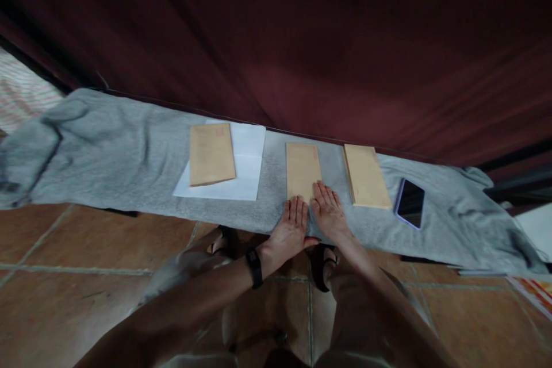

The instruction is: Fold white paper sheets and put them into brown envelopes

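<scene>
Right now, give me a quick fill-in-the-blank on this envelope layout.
1. Both hands rest flat on the near end of the ____ envelope.
2. The left envelope lies on a sheet of ____ paper.
3. The phone lies ____ of the right envelope.

Missing: middle; white; right

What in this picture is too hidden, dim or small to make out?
- Red print on the middle envelope: too small and dim to read, head view.
- Its near edge: covered by the left hand and right hand.
- White paper: partly under the left envelope.
- Phone screen: dark.
</scene>
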A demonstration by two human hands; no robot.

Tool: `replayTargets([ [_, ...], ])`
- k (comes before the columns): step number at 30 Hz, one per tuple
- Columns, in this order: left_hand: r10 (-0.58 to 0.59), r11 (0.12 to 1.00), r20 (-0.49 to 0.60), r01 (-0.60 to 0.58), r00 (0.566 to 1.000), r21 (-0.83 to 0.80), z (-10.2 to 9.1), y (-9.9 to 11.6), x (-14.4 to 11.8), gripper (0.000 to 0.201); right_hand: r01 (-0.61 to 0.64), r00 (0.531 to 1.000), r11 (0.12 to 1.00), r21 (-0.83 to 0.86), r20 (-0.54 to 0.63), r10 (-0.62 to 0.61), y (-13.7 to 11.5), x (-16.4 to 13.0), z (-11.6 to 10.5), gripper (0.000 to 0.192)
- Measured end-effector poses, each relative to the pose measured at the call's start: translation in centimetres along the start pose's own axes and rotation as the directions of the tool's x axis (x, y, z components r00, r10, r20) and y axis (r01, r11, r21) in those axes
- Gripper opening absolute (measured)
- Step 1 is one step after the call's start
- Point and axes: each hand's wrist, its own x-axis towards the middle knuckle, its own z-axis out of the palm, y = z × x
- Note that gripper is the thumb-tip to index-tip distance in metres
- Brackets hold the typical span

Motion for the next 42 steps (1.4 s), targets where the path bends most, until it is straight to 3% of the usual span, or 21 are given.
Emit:
replayTargets([
  [18, -0.119, 0.993, 0.011, 0.119, 0.993, -0.002, 0.6, -0.1, -0.8, 0.101, -0.067, 0.996, 0.997, -0.026, -0.064, 0.066, 1.7, -0.1, 0.3, 0.056],
  [24, -0.147, 0.989, 0.013, 0.147, 0.989, -0.004, 0.1, 0.1, -0.8, 0.099, -0.119, 0.987, 0.990, 0.076, -0.098, 0.127, 1.8, 0.5, -1.1, 0.046],
  [28, -0.149, 0.989, 0.005, 0.149, 0.989, -0.023, -0.7, 0.0, -0.6, 0.098, -0.211, 0.975, 0.962, 0.176, -0.032, 0.219, 1.6, 0.9, -2.5, 0.034],
  [34, -0.127, 0.991, -0.067, 0.124, 0.990, -0.050, -1.5, -1.3, 0.2, 0.063, -0.382, 0.924, 0.871, 0.311, 0.112, 0.365, 1.0, 1.7, -3.3, 0.022],
  [39, -0.121, 0.987, -0.126, 0.105, 0.985, -0.121, -2.3, -3.1, 0.9, 0.032, -0.415, 0.908, 0.817, 0.400, 0.122, 0.402, 1.4, 2.3, -3.1, 0.011],
  [40, -0.125, 0.984, -0.130, 0.106, 0.984, -0.146, -2.3, -3.4, 1.0, 0.029, -0.429, 0.900, 0.791, 0.435, 0.132, 0.416, 1.5, 2.4, -3.0, 0.009],
  [42, -0.138, 0.975, -0.136, 0.110, 0.981, -0.195, -2.4, -4.1, 1.1, 0.025, -0.482, 0.867, 0.658, 0.579, 0.205, 0.454, 1.4, 2.6, -2.9, 0.006],
])
